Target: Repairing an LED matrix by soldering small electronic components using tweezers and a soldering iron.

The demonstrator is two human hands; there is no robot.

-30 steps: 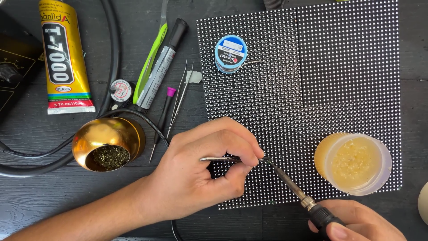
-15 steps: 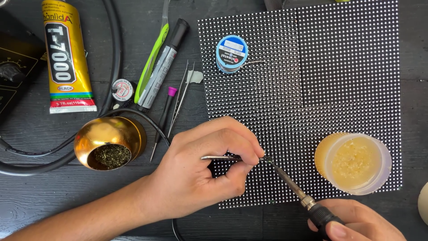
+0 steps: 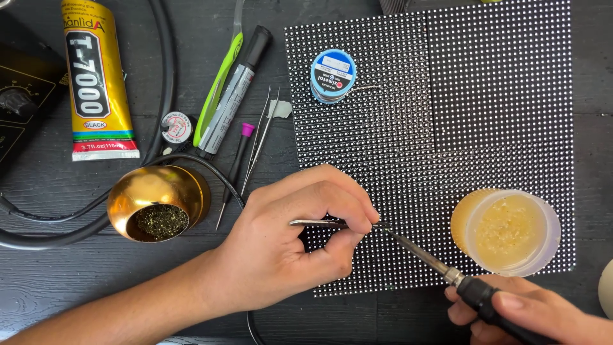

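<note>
A black panel [image 3: 485, 115] covered in rows of small white dots lies flat on the dark table. My left hand [image 3: 294, 243] rests on its lower left part and pinches metal tweezers [image 3: 319, 223], their tips at the panel surface. My right hand [image 3: 523, 313] at the lower right grips a soldering iron [image 3: 434, 263] by its black handle. The iron's tip meets the tweezer tips near the left hand's fingertips.
A round tub of yellow flux [image 3: 507, 231] and a blue solder spool [image 3: 332, 75] sit on the panel. To the left are a brass tip-cleaner bowl [image 3: 156, 206], a yellow glue tube [image 3: 96, 80], a marker [image 3: 237, 89], spare tweezers [image 3: 260, 137], black cables [image 3: 163, 76] and a black station [image 3: 19, 108].
</note>
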